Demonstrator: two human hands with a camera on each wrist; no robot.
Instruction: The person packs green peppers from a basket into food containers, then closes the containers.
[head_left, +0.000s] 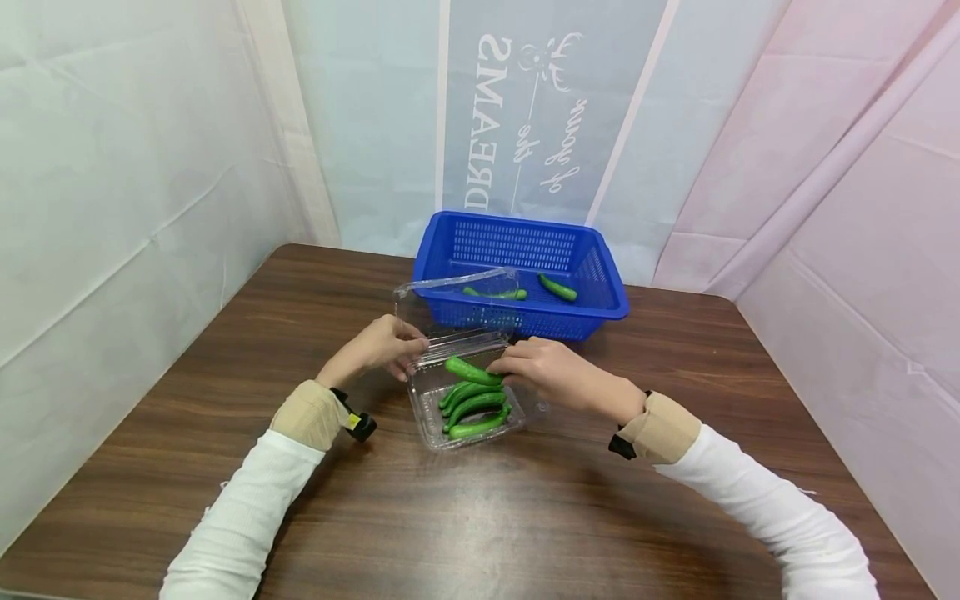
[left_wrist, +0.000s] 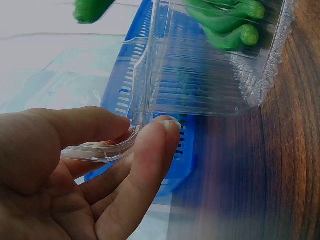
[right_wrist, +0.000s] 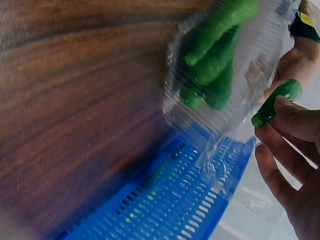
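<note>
Your left hand is at the left side of the box, thumb and fingers pinching its clear edge near the fold between base and lid. Your right hand is over the right part of the box, thumb and fingertips pinching one green veg near one end. That veg sits above the box base, over the far end of the veg pile; whether it touches the pile, can't tell. Pile lies inside the box, pieces side by side, roughly parallel. Lid is up, on the far side of the box. Blue basket stands just beyond the box, partly seen through the lid; can't tell if the two touch. More veg in the basket, one piece showing through the lid. Under the box: brown wood table. You've got white sleeves on.
</note>
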